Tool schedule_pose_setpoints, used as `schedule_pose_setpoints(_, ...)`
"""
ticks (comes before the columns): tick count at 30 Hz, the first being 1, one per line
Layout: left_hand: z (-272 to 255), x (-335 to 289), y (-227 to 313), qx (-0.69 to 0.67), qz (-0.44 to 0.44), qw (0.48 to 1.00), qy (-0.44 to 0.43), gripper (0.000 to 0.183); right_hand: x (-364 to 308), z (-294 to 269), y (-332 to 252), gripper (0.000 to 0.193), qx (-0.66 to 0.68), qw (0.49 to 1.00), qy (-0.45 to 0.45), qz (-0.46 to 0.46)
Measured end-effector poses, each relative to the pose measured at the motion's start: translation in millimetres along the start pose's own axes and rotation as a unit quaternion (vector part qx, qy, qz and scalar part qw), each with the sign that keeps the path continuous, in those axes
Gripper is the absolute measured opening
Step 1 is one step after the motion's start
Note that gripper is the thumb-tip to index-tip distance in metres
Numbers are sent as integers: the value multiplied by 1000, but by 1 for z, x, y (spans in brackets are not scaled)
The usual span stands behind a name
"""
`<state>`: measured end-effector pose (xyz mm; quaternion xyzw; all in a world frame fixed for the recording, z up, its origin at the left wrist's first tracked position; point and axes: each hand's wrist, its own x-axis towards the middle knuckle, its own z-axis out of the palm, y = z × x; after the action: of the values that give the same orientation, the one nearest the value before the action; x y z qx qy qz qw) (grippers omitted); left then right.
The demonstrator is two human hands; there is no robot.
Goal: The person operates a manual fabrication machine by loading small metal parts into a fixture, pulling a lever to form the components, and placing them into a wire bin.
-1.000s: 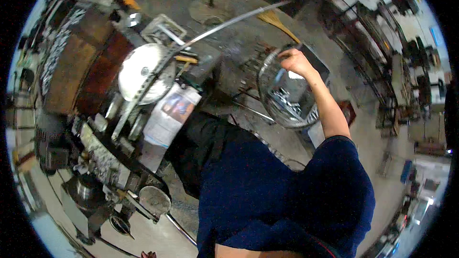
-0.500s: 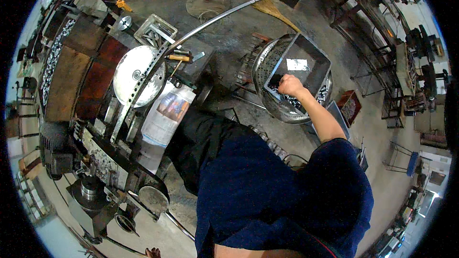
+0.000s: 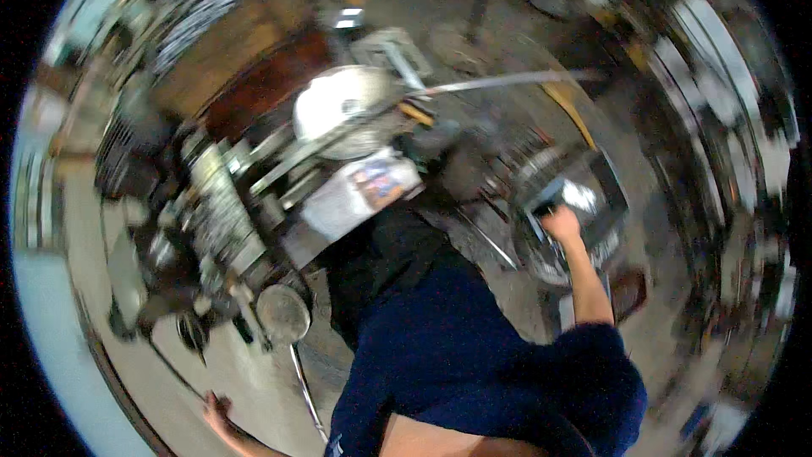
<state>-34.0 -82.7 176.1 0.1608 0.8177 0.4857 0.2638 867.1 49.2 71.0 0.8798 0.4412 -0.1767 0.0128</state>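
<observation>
The whole view is motion-blurred. My right hand reaches forward and down into a round shiny wire basket on the floor at the right. Its fingers curl against a dark flat piece inside the basket, and the blur hides the grip. My left hand hangs low at the lower left, away from everything, over the pale floor. Nothing shows in it, but its fingers are too smeared to read. My dark blue sleeve and torso fill the lower middle.
A metal workshop machine stands at the left, with a round silver disc, a white printed sheet and a small round handwheel. A long thin metal bar arcs above the basket. Racks and clutter ring the far edges.
The view has swung and blurred. My right hand has dropped from the basket's upper rim down into the basket. My left hand has come into view at the lower left.
</observation>
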Motion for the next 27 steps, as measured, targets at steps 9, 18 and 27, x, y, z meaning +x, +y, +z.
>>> schedule_pose_setpoints(9, 14, -26, 31, 88, 45, 994, 42, 29, 18, -67, -1, 17, 286, 950, 104, -78)
schedule_pose_setpoints(18, 5, -40, 20, 88, 76, 991, 70, 26, -111, -145, -424, 48, 211, 671, -118, -701)
schedule_pose_setpoints(27, 16, -111, 39, 398, 89, 893, 190, 30, -213, -99, -643, 26, -130, 556, 97, -815)
